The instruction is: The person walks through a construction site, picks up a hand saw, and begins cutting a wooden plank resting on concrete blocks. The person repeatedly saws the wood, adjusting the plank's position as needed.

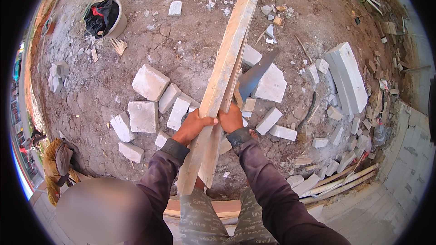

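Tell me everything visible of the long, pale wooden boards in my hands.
At least two long, pale wooden boards, rough-looking and grey-smeared, lie together, one near end jagged. They slant rightward to the view's top edge, above brown ground. The left hand and right hand grip them toward their near ends.

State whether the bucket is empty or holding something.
Holding something: black plastic with a red patch sits inside the bucket.

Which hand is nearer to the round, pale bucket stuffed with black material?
Left. The left hand grips the long light-brown wooden boards, below and right of the bucket in view; the right hand, also on the boards, sits farther right.
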`<action>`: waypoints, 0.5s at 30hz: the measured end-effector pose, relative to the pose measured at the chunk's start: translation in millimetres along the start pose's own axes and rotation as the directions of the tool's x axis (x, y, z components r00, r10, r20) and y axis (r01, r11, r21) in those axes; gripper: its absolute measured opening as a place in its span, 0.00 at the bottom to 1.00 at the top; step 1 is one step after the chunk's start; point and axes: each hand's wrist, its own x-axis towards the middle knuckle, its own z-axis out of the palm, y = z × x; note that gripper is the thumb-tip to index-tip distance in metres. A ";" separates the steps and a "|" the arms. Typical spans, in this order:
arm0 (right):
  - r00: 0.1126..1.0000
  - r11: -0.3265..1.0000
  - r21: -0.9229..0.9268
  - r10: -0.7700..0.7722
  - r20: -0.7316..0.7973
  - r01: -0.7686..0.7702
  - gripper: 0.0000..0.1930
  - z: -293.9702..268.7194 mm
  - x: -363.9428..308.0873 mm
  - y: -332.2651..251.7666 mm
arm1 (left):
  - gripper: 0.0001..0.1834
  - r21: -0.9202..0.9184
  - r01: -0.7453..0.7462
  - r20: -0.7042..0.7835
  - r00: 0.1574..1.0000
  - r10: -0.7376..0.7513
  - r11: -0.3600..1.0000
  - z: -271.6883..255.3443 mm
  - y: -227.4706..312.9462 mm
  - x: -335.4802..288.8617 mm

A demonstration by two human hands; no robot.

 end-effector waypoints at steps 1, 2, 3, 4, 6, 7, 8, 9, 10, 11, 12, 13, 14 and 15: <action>1.000 1.000 -0.026 -0.010 0.012 0.010 0.17 -6.7 -0.6 3.6 | 0.35 -0.017 0.015 -0.004 1.000 -0.015 1.000 1.4 1.4 -1.5; 1.000 1.000 -0.026 -0.007 0.024 0.008 0.18 -17.4 -0.5 7.2 | 0.35 -0.025 0.036 0.012 0.999 -0.036 0.999 0.6 2.5 -4.0; 0.998 1.000 -0.020 -0.009 0.061 0.011 0.18 -29.0 -0.5 9.7 | 0.35 -0.053 0.085 0.021 0.996 -0.084 0.995 -2.0 3.4 -6.0; 0.997 1.000 -0.026 0.008 0.074 -0.006 0.19 -36.5 0.1 10.0 | 0.35 -0.075 0.123 0.042 0.992 -0.120 0.990 -7.5 5.2 -6.1; 0.991 0.995 -0.067 -0.072 0.117 0.080 0.18 -48.4 -0.6 7.9 | 0.33 -0.101 0.159 0.044 0.987 -0.155 0.982 -12.5 5.5 -5.2; 0.988 0.989 -0.084 -0.115 0.106 0.124 0.18 -51.4 -1.3 5.4 | 0.32 -0.102 0.157 0.070 0.986 -0.150 0.982 -13.9 5.7 -5.0; 0.989 0.991 -0.092 -0.085 0.120 0.097 0.18 -54.1 -2.4 3.0 | 0.31 -0.097 0.163 0.076 0.985 -0.156 0.982 -13.9 6.4 -4.8; 0.990 0.992 -0.091 -0.081 0.118 0.092 0.18 -56.0 -3.3 0.7 | 0.30 -0.083 0.171 0.087 0.983 -0.164 0.982 -14.0 8.3 -5.1; 0.988 0.991 -0.079 -0.103 0.114 0.113 0.18 -58.8 -4.9 -0.3 | 0.29 -0.075 0.166 0.089 0.983 -0.159 0.983 -15.3 12.0 -6.8; 0.990 0.989 -0.106 -0.092 0.111 0.104 0.18 -62.5 -6.3 -0.3 | 0.28 -0.060 0.166 0.093 0.983 -0.161 0.984 -17.8 16.9 -10.7; 0.989 0.985 -0.125 -0.102 0.106 0.115 0.18 -67.1 -7.9 1.7 | 0.27 -0.024 0.197 0.096 0.976 -0.194 0.980 -20.4 21.9 -15.5; 0.973 0.977 -0.104 -0.168 0.156 0.186 0.18 -73.9 -9.3 5.6 | 0.24 -0.075 0.180 0.048 0.983 -0.176 0.981 -26.3 28.2 -21.0; 0.990 0.985 -0.124 -0.108 0.095 0.119 0.18 -80.9 -10.5 11.3 | 0.22 -0.106 0.187 -0.002 0.982 -0.189 0.977 -35.9 34.9 -27.9; 0.990 0.988 -0.106 -0.106 0.090 0.115 0.18 -90.3 -12.4 18.8 | 0.20 -0.154 0.178 0.003 0.984 -0.180 0.972 -43.4 39.5 -33.1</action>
